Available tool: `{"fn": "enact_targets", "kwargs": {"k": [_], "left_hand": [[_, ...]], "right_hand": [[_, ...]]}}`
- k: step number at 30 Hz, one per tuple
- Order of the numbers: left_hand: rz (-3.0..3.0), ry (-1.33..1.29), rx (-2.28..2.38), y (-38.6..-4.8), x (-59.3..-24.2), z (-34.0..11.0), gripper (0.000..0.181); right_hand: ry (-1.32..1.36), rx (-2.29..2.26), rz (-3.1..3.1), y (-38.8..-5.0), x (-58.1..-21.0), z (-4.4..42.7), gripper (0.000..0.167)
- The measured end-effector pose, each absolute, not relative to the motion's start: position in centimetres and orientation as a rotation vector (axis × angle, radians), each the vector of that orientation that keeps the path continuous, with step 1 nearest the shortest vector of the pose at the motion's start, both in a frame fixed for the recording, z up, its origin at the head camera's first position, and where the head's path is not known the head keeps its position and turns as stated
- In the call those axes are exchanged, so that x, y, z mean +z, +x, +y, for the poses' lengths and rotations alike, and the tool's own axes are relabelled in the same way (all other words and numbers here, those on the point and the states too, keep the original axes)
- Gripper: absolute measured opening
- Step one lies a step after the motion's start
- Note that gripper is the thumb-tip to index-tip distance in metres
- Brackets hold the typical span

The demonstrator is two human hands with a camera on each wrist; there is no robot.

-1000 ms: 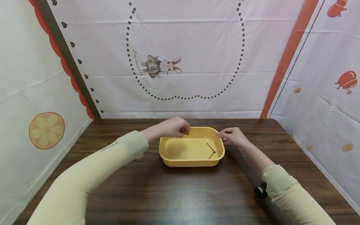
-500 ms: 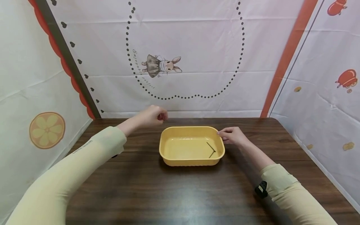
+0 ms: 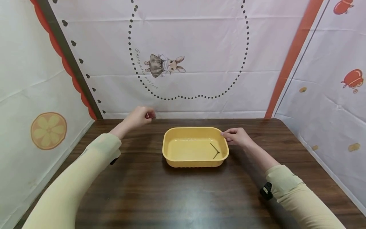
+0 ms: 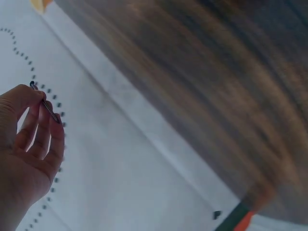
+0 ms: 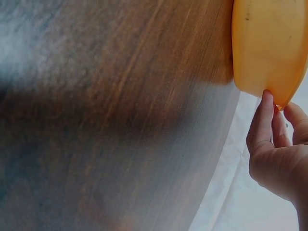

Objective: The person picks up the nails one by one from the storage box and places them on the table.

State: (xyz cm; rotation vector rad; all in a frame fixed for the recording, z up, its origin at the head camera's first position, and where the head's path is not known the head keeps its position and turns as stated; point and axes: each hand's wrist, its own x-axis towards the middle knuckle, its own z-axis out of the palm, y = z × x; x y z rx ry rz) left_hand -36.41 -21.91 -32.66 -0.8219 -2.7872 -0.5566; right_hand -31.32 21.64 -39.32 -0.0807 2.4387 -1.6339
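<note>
My left hand (image 3: 140, 116) is raised at the far left of the table, left of the yellow tray (image 3: 197, 164) and apart from it. In the left wrist view its thumb and fingers pinch a short, thin dark rod (image 4: 50, 110), rounded at one end; its exact kind is unclear. My right hand (image 3: 238, 136) holds the tray's right rim between thumb and fingers, as the right wrist view shows at the tray's wall (image 5: 269, 48). Inside the tray, near its right end, thin dark sticks (image 3: 215, 148) lie in a V shape.
The dark wooden table (image 3: 183, 194) carries the tray toward its far side. White printed cloth (image 3: 200, 57) hangs behind the table and along both sides. A black band (image 3: 266, 190) sits on the right sleeve.
My left hand has moved from above the tray to the left and away, the thin dark rod in its fingers. My right hand stays on the rim, and the tray has not shifted.
</note>
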Motion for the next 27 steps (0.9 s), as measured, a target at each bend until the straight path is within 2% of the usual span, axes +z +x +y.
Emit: {"fn": "enact_targets", "kwargs": {"k": [12,27], "left_hand": [[-2.950,-0.749,-0.503,-36.3,-38.1,-24.4,0.015],[-2.985,-0.691,-0.509,-35.8,-41.3,-25.7,0.014]], "right_hand": [[-0.092,-1.631,2.430,-31.3,-39.4,21.7,0.040],[-0.071,-1.658,2.412,-31.4,-39.7,21.7,0.042]]}}
